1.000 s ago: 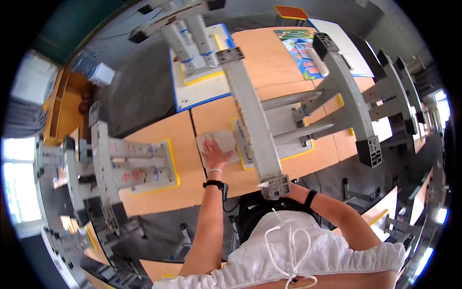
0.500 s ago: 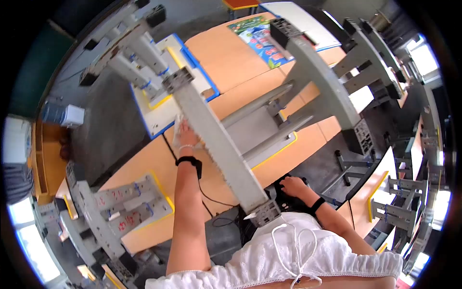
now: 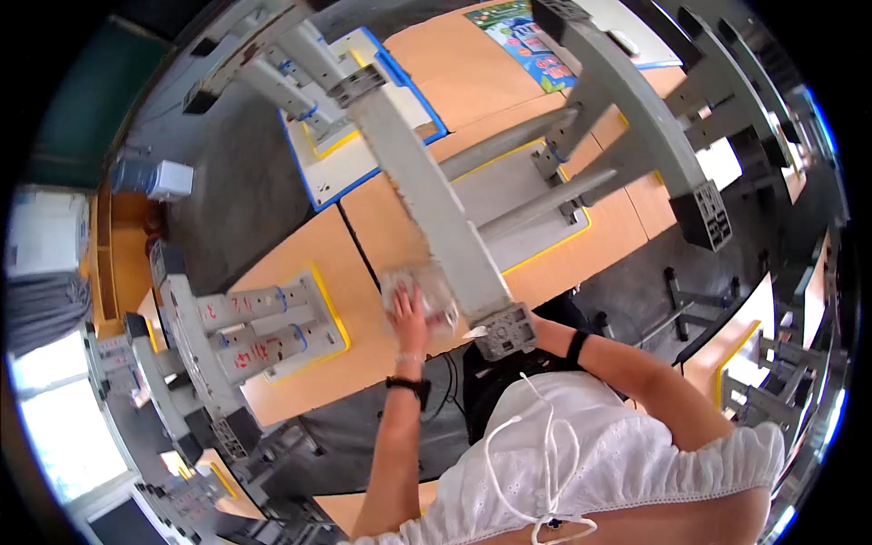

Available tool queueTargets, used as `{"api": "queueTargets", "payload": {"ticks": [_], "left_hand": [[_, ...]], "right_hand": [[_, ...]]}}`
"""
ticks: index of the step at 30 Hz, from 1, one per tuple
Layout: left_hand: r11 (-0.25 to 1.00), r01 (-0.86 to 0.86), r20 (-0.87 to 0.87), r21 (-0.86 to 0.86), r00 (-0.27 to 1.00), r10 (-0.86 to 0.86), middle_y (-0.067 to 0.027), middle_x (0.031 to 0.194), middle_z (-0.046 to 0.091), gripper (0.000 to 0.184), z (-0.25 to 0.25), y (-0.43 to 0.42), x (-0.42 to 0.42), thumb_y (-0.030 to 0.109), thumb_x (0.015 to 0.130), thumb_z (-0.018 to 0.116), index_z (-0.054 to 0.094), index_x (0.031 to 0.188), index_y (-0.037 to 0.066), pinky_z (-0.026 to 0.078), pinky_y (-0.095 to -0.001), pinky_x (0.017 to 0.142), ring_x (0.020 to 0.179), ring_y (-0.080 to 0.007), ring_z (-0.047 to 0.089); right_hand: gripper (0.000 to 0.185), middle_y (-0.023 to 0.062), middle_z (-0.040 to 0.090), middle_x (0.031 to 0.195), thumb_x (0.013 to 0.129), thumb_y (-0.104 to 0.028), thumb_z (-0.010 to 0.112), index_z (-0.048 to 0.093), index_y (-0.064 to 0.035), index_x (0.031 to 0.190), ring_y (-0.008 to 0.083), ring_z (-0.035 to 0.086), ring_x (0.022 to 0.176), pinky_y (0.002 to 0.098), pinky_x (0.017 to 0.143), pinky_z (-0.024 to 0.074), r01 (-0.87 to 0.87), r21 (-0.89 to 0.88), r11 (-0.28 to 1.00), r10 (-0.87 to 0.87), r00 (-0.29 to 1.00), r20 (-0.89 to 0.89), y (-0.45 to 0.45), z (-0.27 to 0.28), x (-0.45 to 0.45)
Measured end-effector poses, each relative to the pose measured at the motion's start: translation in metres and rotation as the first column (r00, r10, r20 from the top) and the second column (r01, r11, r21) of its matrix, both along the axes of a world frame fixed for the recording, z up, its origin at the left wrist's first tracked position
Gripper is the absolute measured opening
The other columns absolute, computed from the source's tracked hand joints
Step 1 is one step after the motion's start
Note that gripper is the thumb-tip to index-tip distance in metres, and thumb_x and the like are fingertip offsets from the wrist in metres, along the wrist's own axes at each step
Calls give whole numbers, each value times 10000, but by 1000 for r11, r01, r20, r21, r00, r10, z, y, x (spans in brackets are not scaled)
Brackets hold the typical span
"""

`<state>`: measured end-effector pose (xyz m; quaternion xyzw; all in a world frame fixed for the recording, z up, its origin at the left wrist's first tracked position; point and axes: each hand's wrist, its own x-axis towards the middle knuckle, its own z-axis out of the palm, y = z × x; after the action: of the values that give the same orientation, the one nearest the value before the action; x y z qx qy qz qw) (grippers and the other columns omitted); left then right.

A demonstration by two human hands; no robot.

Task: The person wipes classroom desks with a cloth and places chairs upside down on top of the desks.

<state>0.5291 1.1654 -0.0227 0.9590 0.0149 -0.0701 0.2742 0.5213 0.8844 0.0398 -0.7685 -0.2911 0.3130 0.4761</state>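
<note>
My left hand [image 3: 408, 318] presses a whitish, crumpled cloth [image 3: 436, 286] flat against the light wood desktop [image 3: 363, 250]. The cloth is blurred, so I cannot tell its exact material. Just right of it, the long grey foot bar [image 3: 431, 191] of an upturned desk slants across the desktop and ends in a dark plastic cap [image 3: 504, 332]. My right hand [image 3: 543, 332] is mostly behind that cap, near my lap, with its fingers hidden.
More upturned desks with grey legs stand left [image 3: 195, 336] and right [image 3: 636, 100]. A blue-edged white desktop [image 3: 331, 182] lies beyond my left hand. At the back are a colourful printed sheet [image 3: 527, 45] and a white computer mouse [image 3: 623, 42]. Cables [image 3: 445, 386] hang below the desk edge.
My left hand has drawn the cloth back toward me, from the far part of the bar to its near end. My right hand has slipped behind the end cap. The view has shifted.
</note>
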Motion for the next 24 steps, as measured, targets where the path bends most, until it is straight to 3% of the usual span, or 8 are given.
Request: {"api": "queueTargets", "payload": {"ticks": [1, 3, 4, 7, 10, 11, 14, 24], "left_hand": [[976, -1, -12, -216, 1000, -2, -116, 1440, 145, 799, -15, -1, -26, 383, 672, 664, 294, 1345, 164, 248, -616, 939, 1303, -332, 183], [978, 162, -116, -131, 977, -178, -126, 1416, 212, 696, -34, -3, -71, 395, 700, 636, 381, 1297, 145, 231, -601, 954, 1289, -337, 215], [879, 363, -163, 309, 931, -327, -132, 1397, 260, 653, -22, -14, -82, 405, 713, 626, 425, 1268, 126, 217, -591, 966, 1280, -338, 233], [894, 399, -237, 204, 906, -351, -130, 1440, 130, 727, 44, -49, -79, 382, 654, 700, 417, 1262, 101, 268, -521, 979, 1291, -283, 223], [908, 402, -212, 122, 904, -371, -112, 1450, 100, 775, 28, -50, -77, 389, 627, 719, 405, 1270, 88, 231, -544, 987, 1315, -293, 166], [904, 417, -271, 95, 885, -380, -111, 1450, 96, 802, 27, -51, -74, 377, 629, 718, 377, 1289, 74, 201, -547, 1002, 1324, -314, 120], [772, 587, -190, 242, 809, -556, -111, 1449, 101, 799, 40, -72, -49, 369, 633, 716, 374, 1286, 62, 189, -555, 1007, 1324, -311, 121], [575, 790, -264, 210, 613, -745, -101, 1448, 101, 850, 43, -184, -6, 347, 631, 730, 312, 1329, 102, 175, -525, 1029, 1330, -296, 115]], "right_hand": [[381, 116, 459, 1162, 776, -192, 517, 460, -72, 1132, 286, 441, 1093, 390, 922, 359, -59, 24, 998, 59, 998, -5, 7, 2, -3], [438, 107, 413, 1229, 781, -190, 507, 415, -73, 1193, 281, 403, 1145, 393, 957, 330, -183, 31, 983, 183, 983, 4, 21, 4, -6], [467, 102, 390, 1262, 783, -188, 501, 393, -74, 1223, 278, 383, 1171, 394, 975, 316, -245, 24, 969, 245, 970, 13, 30, 5, -7], [558, 88, 321, 1362, 791, -185, 486, 326, -76, 1314, 270, 326, 1249, 399, 1029, 272, -376, -82, 923, 383, 917, 110, 53, -6, -5], [597, 82, 263, 1400, 816, -179, 452, 225, -98, 1362, 249, 294, 1275, 396, 1031, 271, -263, -326, 908, 399, 782, 479, 43, -61, -15], [553, 94, 280, 1386, 793, -201, 486, 321, -79, 1307, 226, 282, 1280, 390, 1023, 289, -200, -242, 949, 305, 768, 563, 37, -73, -19], [572, 73, 246, 1409, 825, -181, 420, 234, -93, 1358, 226, 277, 1284, 379, 1035, 269, -137, -351, 926, 315, 791, 524, 13, -54, -25], [582, 17, 171, 1446, 833, -195, 389, 204, -106, 1379, 180, 230, 1306, 400, 1044, 238, 271, -463, 844, 23, 844, 536, -88, -48, -56]]}}
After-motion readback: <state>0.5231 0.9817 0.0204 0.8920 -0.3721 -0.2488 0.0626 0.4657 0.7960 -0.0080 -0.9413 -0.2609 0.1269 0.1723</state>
